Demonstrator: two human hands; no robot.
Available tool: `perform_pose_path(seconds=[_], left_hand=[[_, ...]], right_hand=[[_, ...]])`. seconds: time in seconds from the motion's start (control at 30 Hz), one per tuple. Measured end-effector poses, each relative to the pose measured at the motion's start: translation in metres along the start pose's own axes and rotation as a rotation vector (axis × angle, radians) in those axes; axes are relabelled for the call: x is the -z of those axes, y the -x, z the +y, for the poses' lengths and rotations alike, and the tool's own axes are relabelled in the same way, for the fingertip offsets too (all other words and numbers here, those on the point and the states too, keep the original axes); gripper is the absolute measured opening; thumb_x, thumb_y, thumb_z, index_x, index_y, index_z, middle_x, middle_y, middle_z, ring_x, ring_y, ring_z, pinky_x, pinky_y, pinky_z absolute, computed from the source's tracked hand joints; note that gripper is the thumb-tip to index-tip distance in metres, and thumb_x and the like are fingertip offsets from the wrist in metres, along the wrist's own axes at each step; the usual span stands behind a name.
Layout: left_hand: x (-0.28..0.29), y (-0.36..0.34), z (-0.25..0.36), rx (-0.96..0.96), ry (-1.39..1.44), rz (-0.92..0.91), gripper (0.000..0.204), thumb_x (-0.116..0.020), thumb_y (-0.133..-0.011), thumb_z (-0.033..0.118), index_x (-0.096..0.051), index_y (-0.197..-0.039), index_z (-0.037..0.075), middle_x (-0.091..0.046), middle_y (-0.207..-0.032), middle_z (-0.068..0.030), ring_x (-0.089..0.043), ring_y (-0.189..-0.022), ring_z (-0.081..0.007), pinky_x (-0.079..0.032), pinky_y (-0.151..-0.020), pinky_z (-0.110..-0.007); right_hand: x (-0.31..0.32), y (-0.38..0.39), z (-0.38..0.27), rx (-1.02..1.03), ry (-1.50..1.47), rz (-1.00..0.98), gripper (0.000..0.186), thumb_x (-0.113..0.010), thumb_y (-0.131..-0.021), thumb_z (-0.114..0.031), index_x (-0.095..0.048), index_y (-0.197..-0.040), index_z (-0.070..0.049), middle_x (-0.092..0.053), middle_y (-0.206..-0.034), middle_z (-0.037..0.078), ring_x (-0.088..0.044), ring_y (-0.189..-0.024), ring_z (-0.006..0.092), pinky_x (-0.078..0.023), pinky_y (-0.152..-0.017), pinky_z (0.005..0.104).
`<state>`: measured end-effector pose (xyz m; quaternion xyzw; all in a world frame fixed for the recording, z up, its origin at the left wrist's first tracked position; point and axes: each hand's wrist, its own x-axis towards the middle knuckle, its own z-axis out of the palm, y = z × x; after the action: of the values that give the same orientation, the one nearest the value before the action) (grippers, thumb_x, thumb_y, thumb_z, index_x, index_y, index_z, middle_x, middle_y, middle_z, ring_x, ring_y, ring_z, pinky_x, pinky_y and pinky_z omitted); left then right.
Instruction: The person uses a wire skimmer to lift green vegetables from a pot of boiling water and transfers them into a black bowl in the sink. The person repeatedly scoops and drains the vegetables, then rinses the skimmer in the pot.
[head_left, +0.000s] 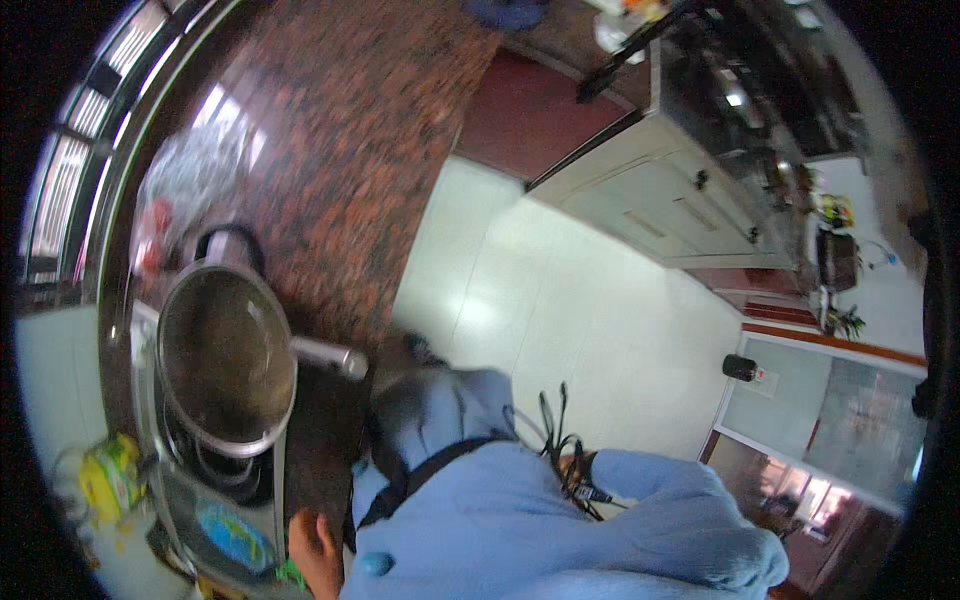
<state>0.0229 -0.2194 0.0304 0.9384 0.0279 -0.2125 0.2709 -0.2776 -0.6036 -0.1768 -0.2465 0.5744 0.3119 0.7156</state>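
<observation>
My left hand (314, 551) is low at the left, beside the front edge of the stove. Its fingers look bent and blurred, and I see nothing clearly held in them. A bit of green (291, 573) shows right next to it. My right hand (572, 466) is mostly hidden by the light blue sleeve and a bunch of black cable (578, 478). It grips this cable in front of my body. Loose ends stick up from the bunch, and a dark plug hangs below. A steel saucepan (228, 358) with a handle pointing toward me stands on the stove.
A speckled red-brown counter (350, 130) runs along the left, with a clear plastic bag (200, 165) and a dark cylinder (232, 246) behind the pan. A blue-green cloth or pad (236, 537) and a yellow-green packet (112, 478) lie nearer. White cabinets (660, 205) stand across the pale floor.
</observation>
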Motion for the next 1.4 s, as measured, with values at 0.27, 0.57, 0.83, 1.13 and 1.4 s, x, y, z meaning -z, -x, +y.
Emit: perform_pose_path(seconds=[0.27,0.57,0.83,1.13,1.4], left_hand=[[-0.001,-0.02,-0.008,-0.249,-0.166,0.012,0.016,-0.056,-0.088,0.009,-0.056,-0.099,-0.003,-0.059,-0.086,-0.0213,-0.061,-0.078,-0.0344,-0.048,-0.068,-0.039],[-0.003,-0.027,0.002,-0.254,-0.223,0.103,0.017,-0.055,-0.089,0.011,-0.056,-0.098,-0.003,-0.059,-0.088,-0.0211,-0.057,-0.079,-0.0379,-0.046,-0.07,-0.042],[-0.002,-0.03,0.02,-0.225,-0.054,0.221,0.021,-0.06,-0.082,0.014,-0.06,-0.098,0.0,-0.06,-0.091,-0.0191,-0.057,-0.085,-0.0373,-0.045,-0.075,-0.043],[-0.012,0.01,0.008,-0.031,0.055,0.343,0.02,-0.062,-0.08,0.016,-0.058,-0.094,0.003,-0.059,-0.087,-0.0149,-0.056,-0.083,-0.0345,-0.043,-0.073,-0.042],[0.002,0.004,-0.035,-0.125,0.105,0.419,0.022,-0.065,-0.078,0.014,-0.058,-0.094,0.001,-0.059,-0.085,-0.0152,-0.056,-0.082,-0.0344,-0.043,-0.075,-0.041]], right_hand=[[0.01,-0.034,0.015,0.031,-0.075,-0.035,0.035,-0.049,-0.091,-0.031,-0.06,-0.104,-0.001,-0.066,-0.092,0.012,-0.065,-0.081,0.0249,-0.053,-0.07,0.0368],[0.023,0.003,-0.187,0.357,0.762,0.454,0.029,-0.052,-0.091,-0.031,-0.064,-0.087,-0.004,-0.065,-0.078,0.005,-0.062,-0.076,0.0173,-0.05,-0.064,0.0298],[-0.265,0.126,-0.286,1.035,0.818,-0.495,0.05,-0.054,-0.09,-0.01,-0.033,-0.136,-0.006,-0.06,-0.102,0.012,-0.061,-0.093,0.0197,-0.048,-0.086,0.0346],[-0.364,0.148,-0.265,1.01,0.645,-0.682,0.08,-0.066,-0.08,-0.007,-0.019,-0.144,-0.007,-0.06,-0.096,0.014,-0.062,-0.08,0.0187,-0.056,-0.068,0.0362],[-0.414,0.192,-0.256,1.474,1.257,-0.39,0.028,-0.055,-0.091,-0.016,-0.058,-0.113,0.001,-0.061,-0.077,0.007,-0.057,-0.058,0.0124,-0.05,-0.057,0.0264]])
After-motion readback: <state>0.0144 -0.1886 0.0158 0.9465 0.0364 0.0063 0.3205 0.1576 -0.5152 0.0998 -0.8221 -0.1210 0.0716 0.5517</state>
